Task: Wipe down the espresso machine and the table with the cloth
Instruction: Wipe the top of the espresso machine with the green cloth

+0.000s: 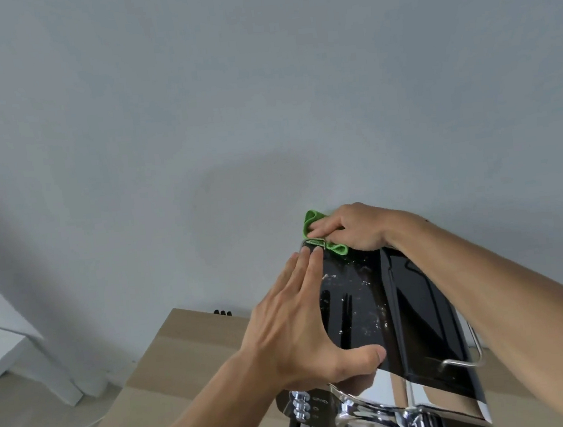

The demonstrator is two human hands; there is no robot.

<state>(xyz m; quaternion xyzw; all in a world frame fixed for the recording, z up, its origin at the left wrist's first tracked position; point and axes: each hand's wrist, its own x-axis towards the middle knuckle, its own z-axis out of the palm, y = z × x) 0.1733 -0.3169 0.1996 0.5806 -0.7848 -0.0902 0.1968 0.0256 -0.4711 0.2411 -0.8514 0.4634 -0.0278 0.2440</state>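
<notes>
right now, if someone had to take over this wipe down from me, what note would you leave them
Left hand: flat, fingers straight, pressing on the espresso machine to brace its black top.
Right hand: grips the bunched green cloth at the far rear edge of that top.
The machine stands on the wooden table.
Done: cannot tell how much has been wiped; the cloth is on the top panel.
Left: pale specks show across the middle of the top, so wipe that, then probably the chrome front and sides, and the table.

- The espresso machine [379,310] stands on the surface [190,353], against the wall.
- My left hand [304,324] rests on its top's left side.
- My right hand [353,227] holds the cloth [316,230] on its back edge.
</notes>
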